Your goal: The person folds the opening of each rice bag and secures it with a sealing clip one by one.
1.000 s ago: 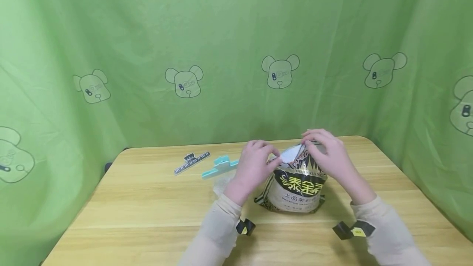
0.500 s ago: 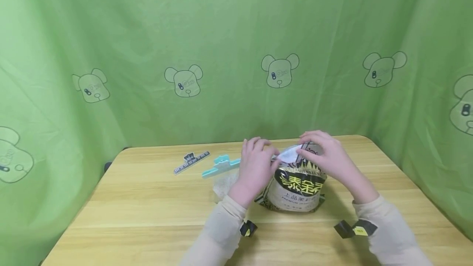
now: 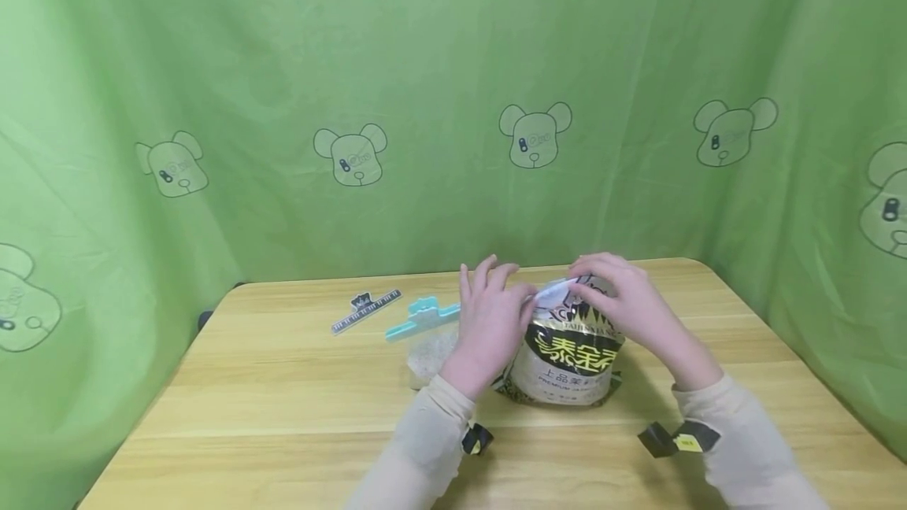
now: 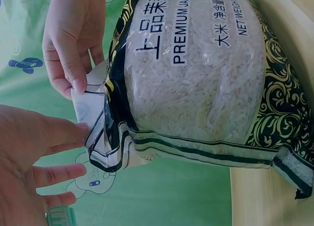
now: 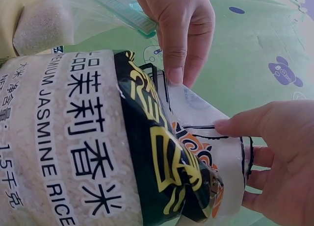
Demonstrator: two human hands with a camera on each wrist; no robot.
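Rice bag [image 3: 572, 359] of clear, black-and-gold plastic stood upright, long axis vertical, top pinched by left hand [image 3: 490, 327] and right hand [image 3: 633, 301].

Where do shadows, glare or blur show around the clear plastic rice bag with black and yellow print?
Head view: soft shadows on the pale wooden tabletop near the rice bag and both beige sleeves, the bag's smallest print too blurred to read; left wrist view: faint sheen on the bag, large lettering crisp; right wrist view: large lettering readable, no strong glare.

Head view facing forward and down, wrist views close, turned sideways, all sharing rice bag [image 3: 572, 356]
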